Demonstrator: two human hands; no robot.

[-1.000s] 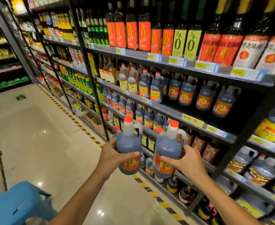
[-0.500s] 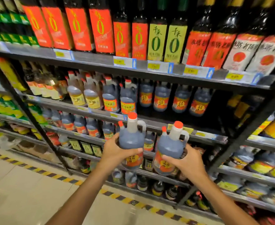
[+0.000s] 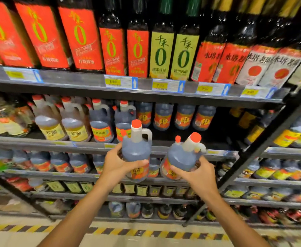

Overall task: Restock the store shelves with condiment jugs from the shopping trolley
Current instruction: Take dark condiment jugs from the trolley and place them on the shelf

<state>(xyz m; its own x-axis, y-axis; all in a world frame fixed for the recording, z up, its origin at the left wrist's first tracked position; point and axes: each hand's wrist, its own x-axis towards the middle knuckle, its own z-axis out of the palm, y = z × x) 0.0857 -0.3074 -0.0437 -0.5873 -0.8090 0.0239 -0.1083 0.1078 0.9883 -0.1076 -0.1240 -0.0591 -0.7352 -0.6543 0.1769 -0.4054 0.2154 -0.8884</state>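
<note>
I hold two dark condiment jugs with orange caps and orange labels in front of the shelving. My left hand (image 3: 116,165) grips the upright left jug (image 3: 137,150) around its body. My right hand (image 3: 197,172) grips the right jug (image 3: 183,157), which tilts to the right. Both jugs hang just below and in front of the second shelf (image 3: 164,143). On that shelf stands a row of matching dark jugs (image 3: 172,116), set back, with a dark gap in front of them and at the row's right end.
The top shelf (image 3: 146,91) carries tall bottles with orange and yellow-green labels. Pale vinegar jugs (image 3: 62,125) stand at the left of the second shelf. A black diagonal upright (image 3: 263,148) crosses on the right. Lower shelves are packed; a striped floor line (image 3: 146,232) runs below.
The view has closed in on the shelves and swung right. Both hands have lifted the jugs toward the second shelf, and the right jug now tilts more to the right.
</note>
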